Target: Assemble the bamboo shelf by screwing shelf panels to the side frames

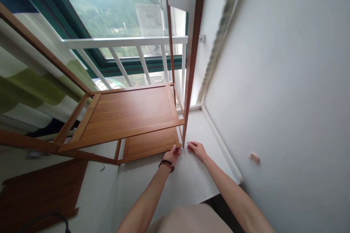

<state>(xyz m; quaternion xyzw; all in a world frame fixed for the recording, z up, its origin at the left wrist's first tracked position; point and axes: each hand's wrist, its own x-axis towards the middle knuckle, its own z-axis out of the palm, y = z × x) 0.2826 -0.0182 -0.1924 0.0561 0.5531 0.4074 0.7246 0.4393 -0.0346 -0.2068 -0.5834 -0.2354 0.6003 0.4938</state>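
A brown wooden shelf rack (190, 80) stands in front of me, its upper shelf board (131, 111) framed by posts and rails. Below it is a lower shelf board (153, 142). My left hand (172, 156), with dark bead bracelets at the wrist, grips the front edge of the lower board near its right end. Just to the right of the post's foot, my right hand (199, 150) is closed with its fingertips together. Whatever sits in those fingertips, if anything, is too small to make out.
A white surface (147, 178) lies beneath the rack. On the left are a patterned curtain (32, 83) and a separate brown wooden panel (43, 193). White railings (125, 42) and a window stand behind; a white wall (281, 80) with a small pink hook (255, 158) is at right.
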